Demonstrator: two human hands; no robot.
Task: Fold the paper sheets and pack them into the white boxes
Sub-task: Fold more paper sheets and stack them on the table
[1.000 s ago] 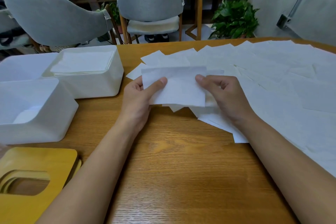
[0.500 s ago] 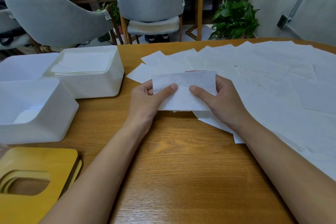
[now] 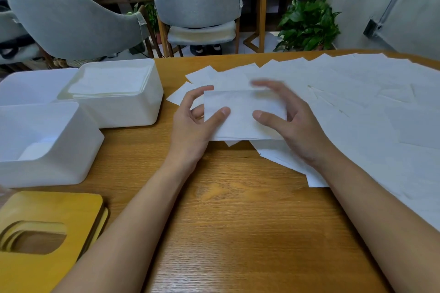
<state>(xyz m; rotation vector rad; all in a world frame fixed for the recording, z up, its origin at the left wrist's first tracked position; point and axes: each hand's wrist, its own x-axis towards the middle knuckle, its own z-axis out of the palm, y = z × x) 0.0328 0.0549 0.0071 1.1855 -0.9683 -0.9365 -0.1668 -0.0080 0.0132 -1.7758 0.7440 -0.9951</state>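
A folded white paper sheet (image 3: 240, 114) is held just above the table between both hands. My left hand (image 3: 192, 131) pinches its left side, thumb on top and fingers curved round the left edge. My right hand (image 3: 295, 128) holds the right side with its thumb on the sheet, while its fingers, blurred, arch over the top edge. To the left stand three white boxes: a back one (image 3: 142, 114) stacked with folded sheets, a near one (image 3: 59, 169) with a little paper at the bottom, and a far left one (image 3: 28, 83). Loose flat sheets (image 3: 362, 107) fan across the right of the table.
Yellow wooden lids (image 3: 50, 207) with an oval slot are stacked at the near left corner. Beyond the table's far edge stand grey chairs (image 3: 197, 0) and a potted plant (image 3: 307, 26). Bare wooden tabletop (image 3: 238, 221) lies between my forearms.
The folded sheet has shifted slightly right and lower. My fingers have come out from behind it, the right ones now sweeping blurred over its top edge.
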